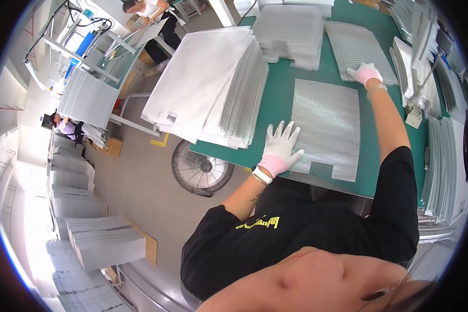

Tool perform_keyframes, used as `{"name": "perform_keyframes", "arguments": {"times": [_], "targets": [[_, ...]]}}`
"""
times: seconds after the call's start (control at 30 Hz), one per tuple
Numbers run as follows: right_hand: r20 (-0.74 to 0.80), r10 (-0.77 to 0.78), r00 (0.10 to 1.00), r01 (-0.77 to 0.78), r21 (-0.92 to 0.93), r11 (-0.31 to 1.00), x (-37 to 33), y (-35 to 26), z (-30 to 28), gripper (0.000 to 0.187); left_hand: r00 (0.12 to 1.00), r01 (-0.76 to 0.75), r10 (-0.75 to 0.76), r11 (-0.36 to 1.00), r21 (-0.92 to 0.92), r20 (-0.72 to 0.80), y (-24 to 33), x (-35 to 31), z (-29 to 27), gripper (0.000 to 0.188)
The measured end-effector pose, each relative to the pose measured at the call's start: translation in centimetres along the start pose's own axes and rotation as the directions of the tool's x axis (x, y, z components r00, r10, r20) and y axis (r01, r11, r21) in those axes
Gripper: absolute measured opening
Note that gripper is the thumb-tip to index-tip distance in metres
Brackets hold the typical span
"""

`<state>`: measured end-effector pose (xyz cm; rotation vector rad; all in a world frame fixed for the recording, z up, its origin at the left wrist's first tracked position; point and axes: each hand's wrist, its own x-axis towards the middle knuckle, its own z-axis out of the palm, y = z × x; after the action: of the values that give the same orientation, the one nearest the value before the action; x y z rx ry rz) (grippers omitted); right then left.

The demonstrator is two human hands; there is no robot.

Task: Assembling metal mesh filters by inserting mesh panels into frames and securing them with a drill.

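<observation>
Our left hand [281, 148] lies spread at the left edge of the mesh sheet [327, 127], right of centre. Our right hand [365, 74] is on the ribbed sheet [354, 46], upper right; we cannot tell whether it pinches. Uneven pulling could crease either.

A silvery, fine-patterned notched sheet [327, 122] lies flat on the green bench [280, 96], its rectangular cutout at six o'clock. At one o'clock from it, a ribbed silvery sheet [356, 46] lies flat, slanting eleven to five.
</observation>
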<state>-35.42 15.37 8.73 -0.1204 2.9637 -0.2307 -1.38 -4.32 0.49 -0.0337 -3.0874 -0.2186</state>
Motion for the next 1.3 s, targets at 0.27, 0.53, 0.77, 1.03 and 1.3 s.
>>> {"name": "perform_keyframes", "arguments": {"times": [0.27,0.53,0.77,1.03,1.3], "targets": [[0.043,0.033,0.999,-0.028,-0.100,0.995,2.7,-0.1,0.0,0.072,0.999,-0.030,0.029,0.999,-0.020,-0.021,0.1,0.4,-0.1,0.073],[0.015,-0.076,0.997,0.077,-0.093,0.993,3.9,3.5,0.3,0.070,0.999,-0.044,0.044,0.999,0.001,-0.022,0.1,0.6,0.2,0.074],[-0.811,0.130,0.570,0.412,0.419,0.809,3.1,5.3,-3.2,0.082,0.999,-0.034,0.034,0.999,0.006,-0.031,-0.1,0.3,0.7,0.075],[-0.919,0.112,0.377,0.718,0.367,0.592,-9.0,4.1,-3.5,0.073,0.991,0.059,-0.066,0.996,0.065,0.117,1.0,2.4,-4.1,0.076],[-0.771,-0.445,0.456,0.868,0.275,0.413,-29.5,0.7,7.3,0.083,0.899,-0.317,-0.384,-0.242,-0.917,-0.209,8.7,-1.2,-5.5,0.047]]}}
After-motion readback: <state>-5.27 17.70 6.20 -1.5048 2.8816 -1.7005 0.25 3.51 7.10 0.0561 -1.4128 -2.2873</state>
